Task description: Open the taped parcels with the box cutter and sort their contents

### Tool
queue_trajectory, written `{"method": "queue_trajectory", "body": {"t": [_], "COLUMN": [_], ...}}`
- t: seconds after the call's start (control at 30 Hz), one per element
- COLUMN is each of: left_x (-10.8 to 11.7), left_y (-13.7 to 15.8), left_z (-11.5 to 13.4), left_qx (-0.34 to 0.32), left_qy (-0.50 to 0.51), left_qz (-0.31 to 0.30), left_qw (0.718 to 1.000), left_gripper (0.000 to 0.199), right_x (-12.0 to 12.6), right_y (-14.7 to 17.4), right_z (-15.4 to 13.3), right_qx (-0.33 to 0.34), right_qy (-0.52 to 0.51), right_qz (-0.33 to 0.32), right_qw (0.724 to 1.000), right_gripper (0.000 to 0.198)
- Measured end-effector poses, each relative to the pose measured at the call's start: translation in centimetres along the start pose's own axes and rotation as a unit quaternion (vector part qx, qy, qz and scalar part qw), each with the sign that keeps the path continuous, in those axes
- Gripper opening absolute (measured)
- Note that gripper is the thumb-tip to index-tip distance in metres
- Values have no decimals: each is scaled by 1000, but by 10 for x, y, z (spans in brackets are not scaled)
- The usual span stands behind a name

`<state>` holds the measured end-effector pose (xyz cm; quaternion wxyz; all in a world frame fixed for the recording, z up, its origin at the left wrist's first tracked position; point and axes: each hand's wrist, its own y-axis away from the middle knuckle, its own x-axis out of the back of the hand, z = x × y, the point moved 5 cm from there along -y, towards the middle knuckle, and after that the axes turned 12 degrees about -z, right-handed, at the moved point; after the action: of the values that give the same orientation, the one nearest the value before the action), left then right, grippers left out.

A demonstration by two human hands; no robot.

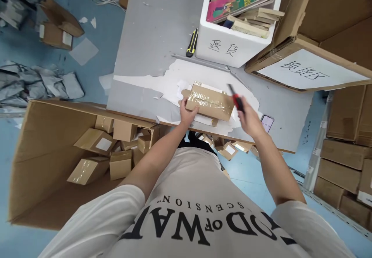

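A taped brown cardboard box [210, 102] lies on the table on torn white paper. My left hand [188, 112] grips its left end, thumb on top and fingers around the edge. Just beyond the box's right end, my right hand [248, 118] is closed around the red and black handle of a utility knife [237, 99]. The knife's dark tip points up and away, apart from the box, and is slightly blurred. To the right of that hand lies a phone [267, 123] with its screen lit.
A yellow and black box cutter [192, 43] lies beside a white foam bin [226, 42] of books. An open carton [308, 68] with a handwritten label stands at the right. At my left a large carton [31, 165] holds several small boxes. Grey bags [37, 81] lie on the left.
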<state>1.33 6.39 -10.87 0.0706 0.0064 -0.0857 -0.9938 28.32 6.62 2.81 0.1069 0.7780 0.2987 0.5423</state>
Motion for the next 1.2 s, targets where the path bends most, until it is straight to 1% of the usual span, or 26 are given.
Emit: {"method": "queue_trajectory", "body": {"t": [0.03, 0.1, 0.17, 0.23, 0.33, 0.5, 0.63, 0.73, 0.83, 0.97, 1.07, 1.13, 1.2], "left_x": [0, -1, -1, -2, -2, -1, -1, -1, -2, -1, -2, -2, -1], "left_y": [0, -1, -1, -1, -1, -1, -1, 0, 0, 2, 3, 4, 4], "left_z": [0, 1, 2, 4, 5, 2, 1, 3, 5, 5, 5, 7, 9], "left_qx": [-5, -13, -20, -24, -25, -28, -25, -29, -31, -14, 3, 9, 11], "left_qy": [-1, 0, -1, -7, -24, -51, -69, -76, -78, -92, -105, -109, -109], "left_qz": [-1, -3, 0, 7, 16, 22, 22, 29, 30, 53, 65, 68, 70], "left_qw": [1000, 1000, 1000, 1000, 999, 998, 997, 996, 996, 994, 992, 992, 991], "left_gripper": [61, 59, 58, 58, 58, 59, 58, 56, 52, 50, 48, 48, 48], "right_x": [4, 5, 4, 3, 3, 4, 5, 5, 9, 25, 33, 32, 30], "right_y": [-16, -45, -65, -74, -75, -70, -66, -62, -49, -15, 14, 26, 36], "right_z": [-27, -69, -93, -101, -101, -105, -107, -100, -82, -37, 0, 17, 28], "right_qx": [41, 103, 131, 147, 155, 129, 111, 96, 71, 25, -1, 0, 13], "right_qy": [37, 116, 181, 227, 270, 330, 347, 349, 352, 355, 340, 320, 299], "right_qz": [-31, -104, -138, -146, -140, -142, -151, -164, -183, -197, -193, -174, -147], "right_qw": [998, 982, 965, 952, 940, 924, 919, 918, 915, 914, 921, 931, 943], "right_gripper": [61, 57, 58, 61, 62, 63, 64, 64, 63, 65, 68, 69, 70]}}
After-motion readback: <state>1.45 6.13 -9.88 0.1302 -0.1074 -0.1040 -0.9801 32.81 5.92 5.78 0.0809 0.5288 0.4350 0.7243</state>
